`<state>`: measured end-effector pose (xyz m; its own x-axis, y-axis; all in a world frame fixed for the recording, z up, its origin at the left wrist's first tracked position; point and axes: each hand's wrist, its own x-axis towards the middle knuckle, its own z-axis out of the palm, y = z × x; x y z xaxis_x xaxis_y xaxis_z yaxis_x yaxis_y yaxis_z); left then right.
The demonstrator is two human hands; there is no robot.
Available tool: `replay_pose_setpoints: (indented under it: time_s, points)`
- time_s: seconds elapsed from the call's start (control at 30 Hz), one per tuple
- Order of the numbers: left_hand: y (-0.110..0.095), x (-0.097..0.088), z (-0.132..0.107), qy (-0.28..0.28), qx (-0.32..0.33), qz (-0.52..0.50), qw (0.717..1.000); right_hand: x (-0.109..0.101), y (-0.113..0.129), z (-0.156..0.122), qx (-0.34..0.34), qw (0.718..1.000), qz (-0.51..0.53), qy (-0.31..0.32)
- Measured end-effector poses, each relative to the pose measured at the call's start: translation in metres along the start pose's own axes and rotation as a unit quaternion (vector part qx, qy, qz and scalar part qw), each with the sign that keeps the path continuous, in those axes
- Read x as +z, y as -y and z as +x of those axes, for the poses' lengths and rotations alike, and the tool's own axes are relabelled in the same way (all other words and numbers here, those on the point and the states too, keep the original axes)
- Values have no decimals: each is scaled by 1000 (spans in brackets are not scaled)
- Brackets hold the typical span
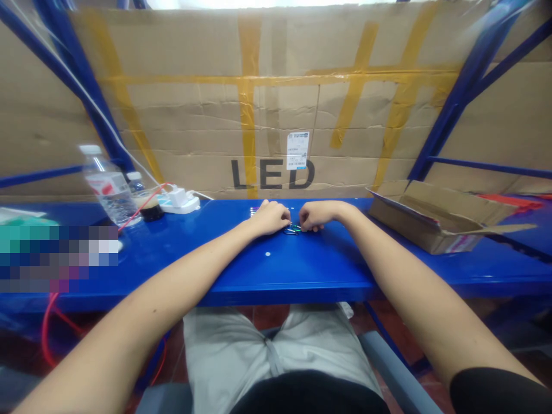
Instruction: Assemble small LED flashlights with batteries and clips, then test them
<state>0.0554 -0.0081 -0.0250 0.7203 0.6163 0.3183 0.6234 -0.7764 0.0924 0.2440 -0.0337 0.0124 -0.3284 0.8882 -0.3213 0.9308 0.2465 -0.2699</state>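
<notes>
On the blue table (241, 267), both hands rest close together near the back edge. My left hand (271, 217) is closed, palm down, its fingers curled at a small group of shiny loop-shaped pieces (291, 232) that look like little carabiners, silver and green. What its fingertips hold, if anything, is hidden. Facing it, my right hand (317, 215) is closed too, with thumb and fingers pinched at the green piece (296, 228). Just behind my left hand lies a row of thin purple and silver pieces (254, 211), partly covered by the hand.
An open cardboard box (435, 221) stands at the right. To the left are a water bottle (110, 187), a smaller dark-bottomed bottle (146, 201) and a white power strip (181, 202) with cables. A large cardboard sheet (194, 132) closes off the back between blue frame posts.
</notes>
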Motion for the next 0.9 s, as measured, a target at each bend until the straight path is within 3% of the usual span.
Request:
replay_pose_setpoints:
  time_s: [0.13,0.23,0.4,0.6,0.73,0.9]
  points:
    - [6,-8,-1,-24,-22,-20,999,1,-2,2,-31,999,30,8]
    - [21,-17,-4,-58,-44,-17,997,1,-5,4,-57,997,57,6]
    - [50,-24,-13,-17,-68,31,997,-2,-9,3,-60,996,60,-14]
    - [54,-24,-18,42,-89,56,994,-4,-2,0,-27,993,24,-113]
    - [53,-22,-18,43,-101,17,994,-1,3,1,-46,981,14,-187]
    - [54,-21,-19,30,-110,-42,993,7,8,9,-102,946,30,-306]
